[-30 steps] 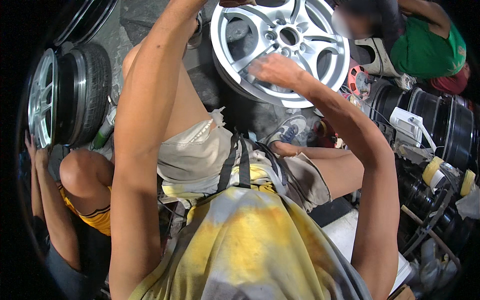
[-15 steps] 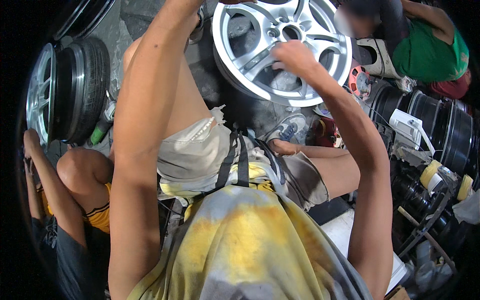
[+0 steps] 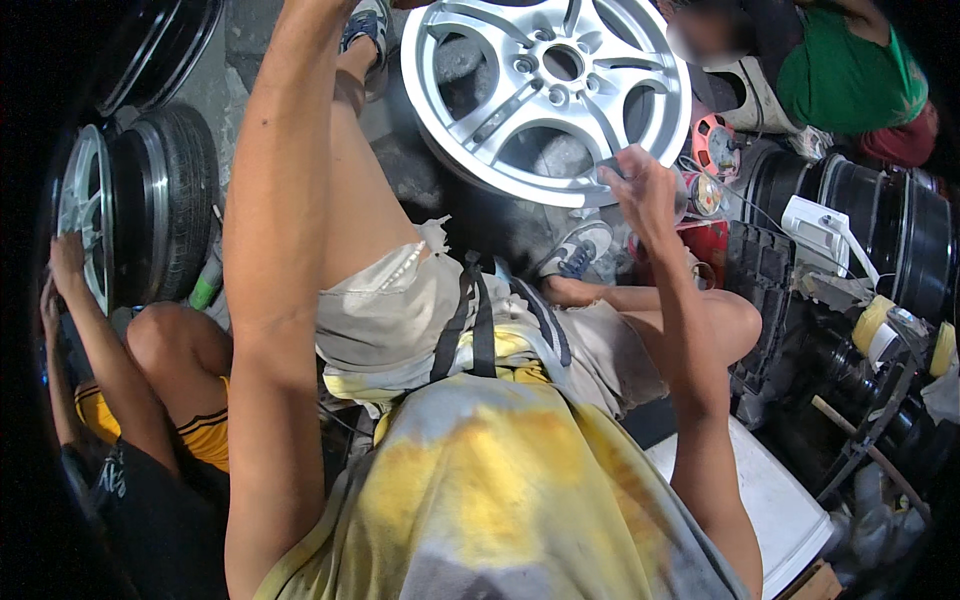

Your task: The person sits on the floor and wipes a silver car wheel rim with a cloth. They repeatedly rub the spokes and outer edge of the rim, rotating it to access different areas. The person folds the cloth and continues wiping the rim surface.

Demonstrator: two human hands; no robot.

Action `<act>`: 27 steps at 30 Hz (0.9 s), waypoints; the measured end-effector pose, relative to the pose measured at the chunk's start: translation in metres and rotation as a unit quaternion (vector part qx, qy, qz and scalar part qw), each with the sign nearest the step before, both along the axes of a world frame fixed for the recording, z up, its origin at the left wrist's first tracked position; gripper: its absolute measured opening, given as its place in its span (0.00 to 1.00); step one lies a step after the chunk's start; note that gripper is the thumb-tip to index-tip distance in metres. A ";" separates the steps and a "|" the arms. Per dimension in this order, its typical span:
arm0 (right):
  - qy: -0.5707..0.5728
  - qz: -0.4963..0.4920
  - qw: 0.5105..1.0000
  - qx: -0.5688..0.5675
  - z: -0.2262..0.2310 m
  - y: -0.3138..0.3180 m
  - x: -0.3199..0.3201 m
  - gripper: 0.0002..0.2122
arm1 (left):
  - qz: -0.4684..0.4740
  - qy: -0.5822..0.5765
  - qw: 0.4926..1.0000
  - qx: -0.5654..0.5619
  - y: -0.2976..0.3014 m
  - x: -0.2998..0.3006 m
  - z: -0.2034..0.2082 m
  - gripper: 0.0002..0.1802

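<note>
Since half a second ago, our right hand (image 3: pixel 648 190) has moved off the spokes to the lower right edge of the silver alloy wheel rim (image 3: pixel 535 86), which lies face up in front of us, between our spread legs. Our left hand (image 3: pixel 408 4) is nearly all cut off by the top edge, so we cannot tell its grip; the rim's far edge is cropped there too. Beside the rim, partly hidden behind our right forearm, stands a red container (image 3: pixel 708 244); we cannot make out its contents. Our right grip is nearly closed, thumb and fingers pinching a small dark grey piece (image 3: pixel 608 170), too blurred to identify, against the rim. At far left, a co-worker's hand (image 3: pixel 68 256) touches another spoked wheel (image 3: pixel 88 165).
</note>
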State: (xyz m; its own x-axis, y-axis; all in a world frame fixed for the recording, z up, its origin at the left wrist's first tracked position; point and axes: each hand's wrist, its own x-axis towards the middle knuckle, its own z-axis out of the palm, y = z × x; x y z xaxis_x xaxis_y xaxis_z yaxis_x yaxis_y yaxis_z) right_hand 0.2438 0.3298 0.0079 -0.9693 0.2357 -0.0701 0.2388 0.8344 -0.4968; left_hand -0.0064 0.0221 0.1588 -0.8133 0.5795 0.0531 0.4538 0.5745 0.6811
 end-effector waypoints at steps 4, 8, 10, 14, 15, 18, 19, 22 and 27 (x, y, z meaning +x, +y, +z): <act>-0.004 0.102 0.994 0.035 0.003 -0.032 0.012 0.08 | 0.005 -0.003 1.000 -0.026 0.007 0.001 -0.002 0.17; 0.007 0.188 0.980 0.065 -0.006 -0.050 0.027 0.15 | 0.006 -0.007 0.999 -0.035 0.009 0.000 -0.007 0.16; 0.044 0.211 0.976 0.036 -0.015 -0.075 0.026 0.20 | 0.029 -0.063 0.996 -0.052 0.005 0.008 0.008 0.16; -0.051 0.224 0.973 0.029 -0.019 -0.121 -0.008 0.23 | 0.023 0.008 0.998 -0.052 0.007 0.006 0.003 0.16; -0.100 0.225 0.969 0.035 -0.024 -0.128 -0.019 0.22 | 0.031 -0.011 0.998 -0.058 0.008 0.012 0.011 0.16; -0.117 0.182 0.975 0.052 -0.037 -0.126 -0.023 0.16 | 0.011 -0.034 0.998 -0.053 0.025 0.012 0.011 0.16; -0.076 0.179 0.980 0.045 -0.032 -0.129 -0.013 0.15 | 0.008 -0.017 0.998 -0.058 0.023 0.012 0.010 0.16; -0.029 0.171 0.985 0.024 -0.016 -0.139 -0.001 0.13 | -0.007 -0.010 0.998 -0.063 0.013 0.020 0.018 0.16; -0.015 0.121 0.992 0.030 -0.029 -0.155 -0.002 0.12 | -0.016 0.037 0.998 -0.053 0.012 0.006 0.002 0.17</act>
State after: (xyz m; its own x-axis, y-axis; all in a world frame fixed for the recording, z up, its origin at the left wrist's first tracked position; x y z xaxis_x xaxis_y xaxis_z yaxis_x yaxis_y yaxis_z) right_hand 0.2417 0.1749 -0.0207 -0.9957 0.0016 -0.0921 0.0422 0.8969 -0.4401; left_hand -0.0003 0.0345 0.1607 -0.7906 0.6103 0.0499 0.5200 0.6259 0.5813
